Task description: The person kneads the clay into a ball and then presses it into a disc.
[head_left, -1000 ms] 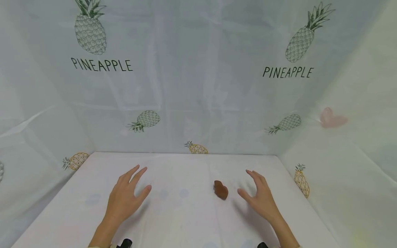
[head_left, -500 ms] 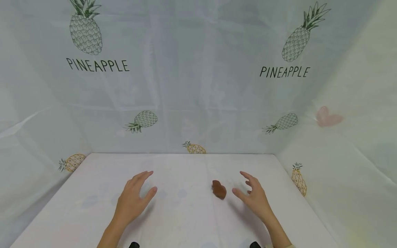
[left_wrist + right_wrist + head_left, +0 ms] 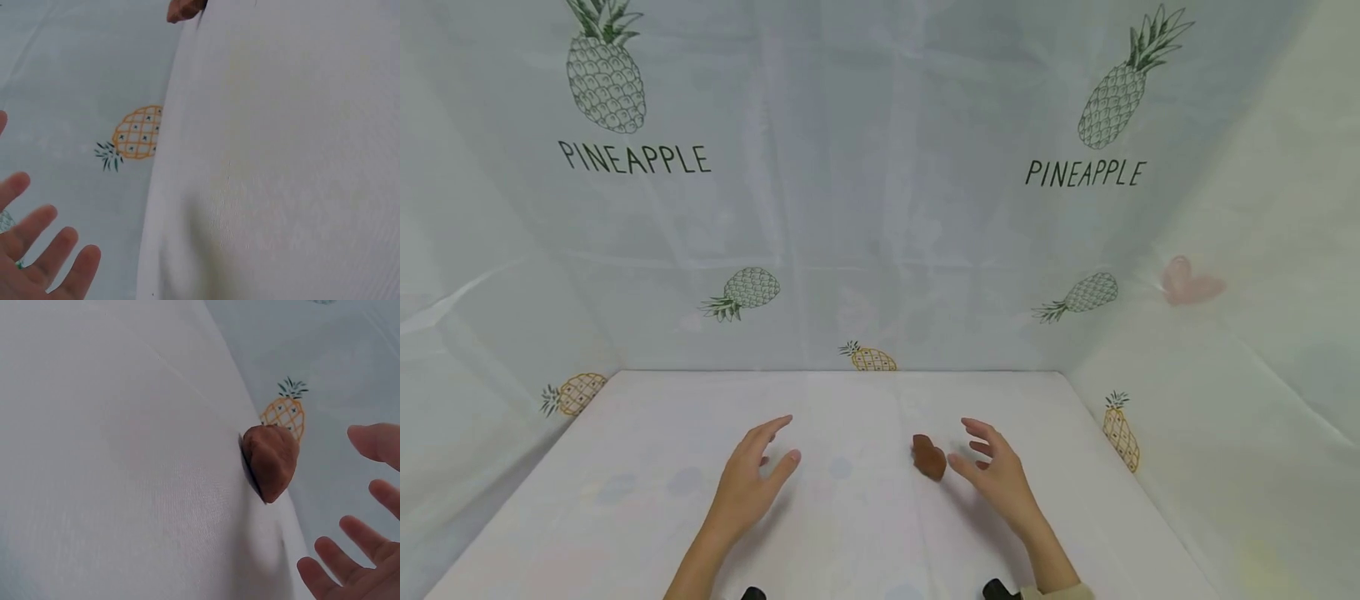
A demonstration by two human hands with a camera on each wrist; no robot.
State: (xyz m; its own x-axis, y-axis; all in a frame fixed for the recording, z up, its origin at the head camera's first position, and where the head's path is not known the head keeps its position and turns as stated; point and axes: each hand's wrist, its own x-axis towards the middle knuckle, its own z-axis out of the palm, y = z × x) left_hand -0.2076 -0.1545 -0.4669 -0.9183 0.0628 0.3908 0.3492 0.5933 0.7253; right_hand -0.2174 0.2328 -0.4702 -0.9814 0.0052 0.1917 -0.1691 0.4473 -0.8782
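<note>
A brown, uneven lump [image 3: 929, 457], stone-like or clay-like, lies on the white table right of the middle in the head view. It fills the upper right part of the right wrist view as a blunt wedge-shaped piece [image 3: 272, 461]; only its edge [image 3: 184, 9] shows at the top of the left wrist view. My right hand [image 3: 1000, 479] hovers just right of the lump, thumb tip near it, fingers relaxed and holding nothing. The right wrist view shows a gap between fingers and lump. Farther left, my left hand [image 3: 748, 483] hovers above the table, fingers loosely spread, holding nothing.
A white cloth [image 3: 850, 533] covers the table. Pale sheets printed with pineapples [image 3: 606, 83] hang behind it and along both sides. Black wrist devices [image 3: 996, 589] show at the bottom edge, near each forearm.
My left hand has moved right, toward the middle. My right hand has moved left, closer to the brown lump. The lump stays in its place on the table; the view shifts slightly.
</note>
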